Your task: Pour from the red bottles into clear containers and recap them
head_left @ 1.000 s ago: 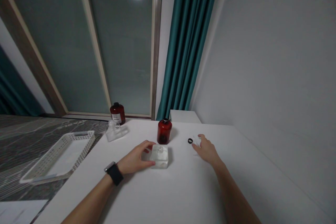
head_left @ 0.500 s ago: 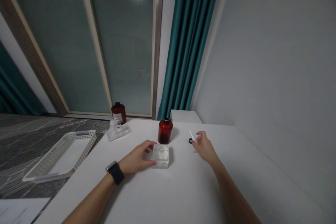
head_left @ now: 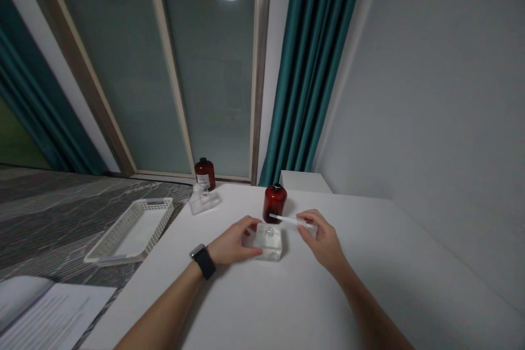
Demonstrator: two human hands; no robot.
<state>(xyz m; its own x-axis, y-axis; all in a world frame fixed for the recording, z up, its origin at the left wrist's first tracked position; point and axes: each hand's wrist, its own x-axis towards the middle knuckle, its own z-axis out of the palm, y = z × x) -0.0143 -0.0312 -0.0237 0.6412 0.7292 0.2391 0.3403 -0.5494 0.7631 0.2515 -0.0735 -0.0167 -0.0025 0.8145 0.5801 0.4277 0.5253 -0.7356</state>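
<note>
My left hand (head_left: 235, 240) grips the left side of a clear square glass bottle (head_left: 269, 243) standing on the white table, thumb in front and fingers behind. A round opening shows on top of the bottle. In my right hand (head_left: 322, 235), pinched between thumb and fingers, is a thin white tube (head_left: 287, 220), which looks like a dropper. Its narrow end points left, in front of the amber bottle (head_left: 274, 205) and above the right rear of the clear bottle. The amber bottle stands upright just behind the clear one.
At the table's far left corner stand a second amber bottle (head_left: 204, 174) with a label and black stopper, and a clear glassy piece (head_left: 204, 202). Left of the white table (head_left: 254, 306), a white basket (head_left: 158, 240) and an open booklet (head_left: 61, 311) lie lower down on a dark patterned surface.
My right hand has turned the white tube from pointing up to lying nearly level, its tip toward the left. My left hand keeps its hold. The view has shifted left.
</note>
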